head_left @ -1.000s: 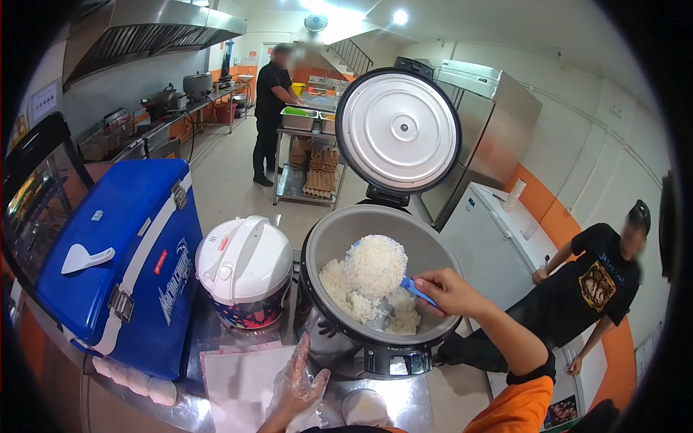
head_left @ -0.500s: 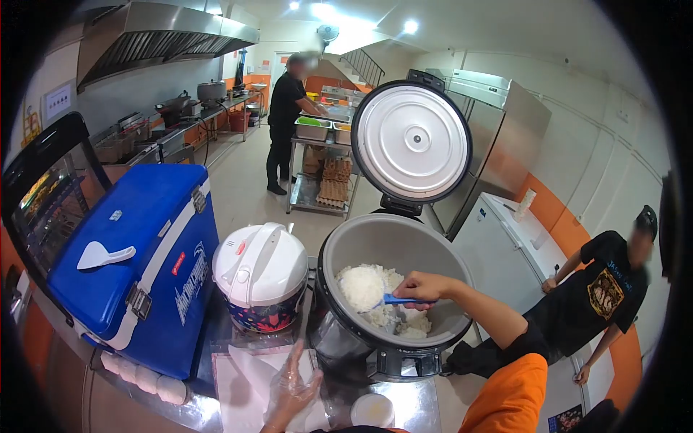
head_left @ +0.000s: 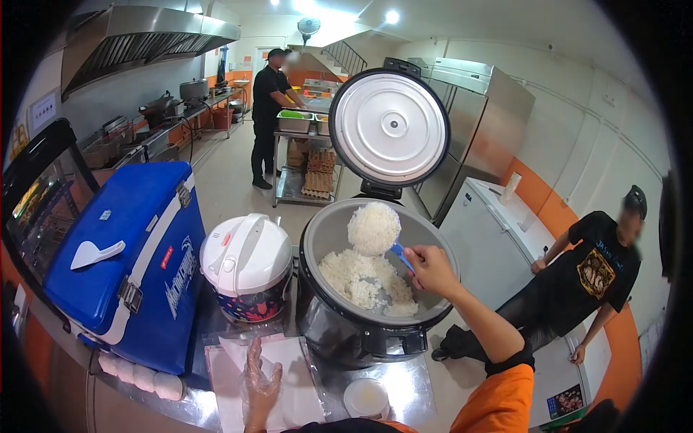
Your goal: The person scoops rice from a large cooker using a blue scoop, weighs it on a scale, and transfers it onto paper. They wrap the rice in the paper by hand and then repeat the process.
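My right hand grips the blue handle of a rice paddle. A rounded mound of white rice rides on the paddle, raised above the pot's inside. Beneath it, more cooked rice lies in the large rice cooker, whose round lid stands up at the back. My left hand, in a clear plastic glove, is held with fingers spread over white paper sheets. It holds nothing. A round white tub sits right of the sheets.
A smaller white rice cooker stands left of the big one. Beside it is a blue cooler box with a white paddle on top. One person works at a far cart; another leans by a white chest freezer.
My right hand has lifted the loaded paddle up from the rice in the cooker. My left hand has moved slightly left over the paper. The view has shifted a little.
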`<action>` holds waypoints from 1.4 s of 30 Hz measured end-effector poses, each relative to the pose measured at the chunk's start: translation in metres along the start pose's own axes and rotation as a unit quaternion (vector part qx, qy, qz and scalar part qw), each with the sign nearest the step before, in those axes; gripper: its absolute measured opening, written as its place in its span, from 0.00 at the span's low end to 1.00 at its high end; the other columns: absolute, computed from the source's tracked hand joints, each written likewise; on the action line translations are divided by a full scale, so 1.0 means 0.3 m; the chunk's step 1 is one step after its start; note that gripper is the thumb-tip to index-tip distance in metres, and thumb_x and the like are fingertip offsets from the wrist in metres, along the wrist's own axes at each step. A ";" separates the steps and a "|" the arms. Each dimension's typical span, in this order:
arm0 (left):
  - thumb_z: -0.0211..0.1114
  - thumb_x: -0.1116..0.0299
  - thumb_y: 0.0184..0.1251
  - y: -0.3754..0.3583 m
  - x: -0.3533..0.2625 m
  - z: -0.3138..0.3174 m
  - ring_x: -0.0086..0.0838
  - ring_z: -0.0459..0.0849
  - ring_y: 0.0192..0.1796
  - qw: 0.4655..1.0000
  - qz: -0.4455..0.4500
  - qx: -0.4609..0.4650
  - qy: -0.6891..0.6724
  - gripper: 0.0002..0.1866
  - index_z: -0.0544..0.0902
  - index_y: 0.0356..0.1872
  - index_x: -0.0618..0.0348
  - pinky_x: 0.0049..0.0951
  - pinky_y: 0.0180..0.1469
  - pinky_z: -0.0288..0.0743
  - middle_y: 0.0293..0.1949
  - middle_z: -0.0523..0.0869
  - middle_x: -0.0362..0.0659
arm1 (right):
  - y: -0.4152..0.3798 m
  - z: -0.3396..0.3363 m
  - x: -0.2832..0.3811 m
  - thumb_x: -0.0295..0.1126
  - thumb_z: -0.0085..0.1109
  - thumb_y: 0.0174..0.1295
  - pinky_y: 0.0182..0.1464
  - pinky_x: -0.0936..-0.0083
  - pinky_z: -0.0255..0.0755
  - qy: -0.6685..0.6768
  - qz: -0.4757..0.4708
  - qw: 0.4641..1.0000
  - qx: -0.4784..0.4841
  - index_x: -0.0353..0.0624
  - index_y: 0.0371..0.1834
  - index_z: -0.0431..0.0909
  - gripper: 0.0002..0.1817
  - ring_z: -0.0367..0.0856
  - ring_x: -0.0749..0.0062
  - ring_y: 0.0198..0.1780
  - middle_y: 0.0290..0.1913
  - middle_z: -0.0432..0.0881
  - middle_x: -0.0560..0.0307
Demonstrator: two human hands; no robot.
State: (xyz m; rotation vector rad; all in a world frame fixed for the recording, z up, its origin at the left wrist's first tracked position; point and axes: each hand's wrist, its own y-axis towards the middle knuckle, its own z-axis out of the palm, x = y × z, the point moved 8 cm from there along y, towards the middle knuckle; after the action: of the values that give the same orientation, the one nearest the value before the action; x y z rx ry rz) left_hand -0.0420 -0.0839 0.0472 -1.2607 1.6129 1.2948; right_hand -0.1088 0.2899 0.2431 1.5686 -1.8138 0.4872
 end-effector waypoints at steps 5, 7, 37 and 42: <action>0.63 0.75 0.58 -0.052 -0.017 0.002 0.46 0.68 0.68 1.000 -0.001 -0.003 -0.020 0.37 0.59 0.70 0.61 0.44 0.66 0.65 0.67 0.67 0.54 | -0.018 -0.038 0.001 0.41 0.52 0.69 0.20 0.72 0.68 0.054 0.022 0.997 -0.051 0.31 0.35 0.80 0.19 0.75 0.73 0.14 0.17 0.77 0.55; 0.63 0.75 0.58 -0.076 -0.018 -0.007 0.45 0.68 0.69 1.000 -0.017 0.002 -0.017 0.37 0.58 0.70 0.61 0.44 0.66 0.65 0.67 0.67 0.54 | -0.018 -0.039 -0.027 0.40 0.53 0.69 0.21 0.69 0.68 0.072 0.038 0.994 -0.066 0.31 0.35 0.80 0.19 0.75 0.69 0.14 0.17 0.77 0.52; 0.63 0.78 0.57 -0.240 -0.088 -0.166 0.45 0.76 0.62 0.997 0.002 -0.077 0.026 0.34 0.61 0.67 0.65 0.39 0.63 0.70 0.58 0.77 0.57 | -0.001 -0.011 0.030 0.40 0.53 0.69 0.14 0.75 0.66 -0.043 -0.064 0.988 -0.135 0.30 0.30 0.78 0.20 0.74 0.75 0.12 0.17 0.76 0.56; 0.63 0.75 0.60 -0.238 -0.090 -0.174 0.45 0.77 0.61 0.997 0.001 -0.075 0.026 0.33 0.62 0.67 0.63 0.40 0.61 0.72 0.58 0.77 0.58 | 0.016 0.018 0.000 0.39 0.54 0.69 0.14 0.74 0.66 -0.004 -0.011 0.995 -0.101 0.29 0.29 0.78 0.20 0.76 0.74 0.13 0.18 0.78 0.54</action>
State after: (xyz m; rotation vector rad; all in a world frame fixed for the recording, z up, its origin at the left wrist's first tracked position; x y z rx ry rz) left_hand 0.0365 -0.1291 0.0652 -1.3939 1.5774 1.4182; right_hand -0.1147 0.2872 0.2400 1.4522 -1.7903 0.2777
